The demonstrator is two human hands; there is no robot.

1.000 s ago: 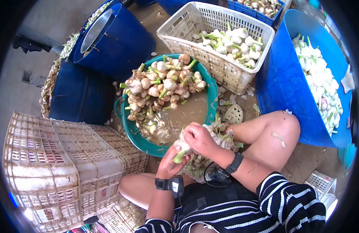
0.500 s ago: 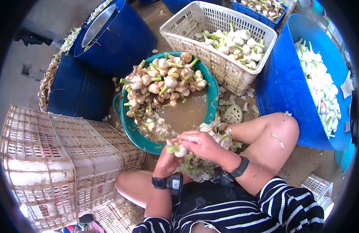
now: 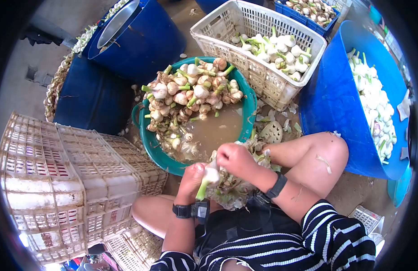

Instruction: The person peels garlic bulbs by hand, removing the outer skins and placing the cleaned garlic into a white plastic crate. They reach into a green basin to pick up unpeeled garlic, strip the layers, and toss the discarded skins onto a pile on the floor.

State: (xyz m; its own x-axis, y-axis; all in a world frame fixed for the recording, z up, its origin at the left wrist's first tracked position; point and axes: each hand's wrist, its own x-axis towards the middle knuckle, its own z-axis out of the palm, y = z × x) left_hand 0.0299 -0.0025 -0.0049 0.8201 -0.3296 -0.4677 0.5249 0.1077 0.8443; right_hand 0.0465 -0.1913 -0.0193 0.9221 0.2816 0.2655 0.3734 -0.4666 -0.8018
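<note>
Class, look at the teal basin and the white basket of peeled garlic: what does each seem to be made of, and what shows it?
Teal basin: probably moulded plastic, smooth and slightly glossy, uniform colour, with a moulded handle. White basket: likely plastic too, matte, a regular moulded lattice of holes.

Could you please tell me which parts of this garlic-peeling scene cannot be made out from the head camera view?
- Garlic bulb: the right hand covers its top, so how much skin is left is hidden.
- Left hand: its fingers lie behind the bulb.
- Green basin: murky water hides the bottom.
- Blue tub: its far side is cut off by the lens edge.
- Blue crate: cut off by the top edge.
</note>
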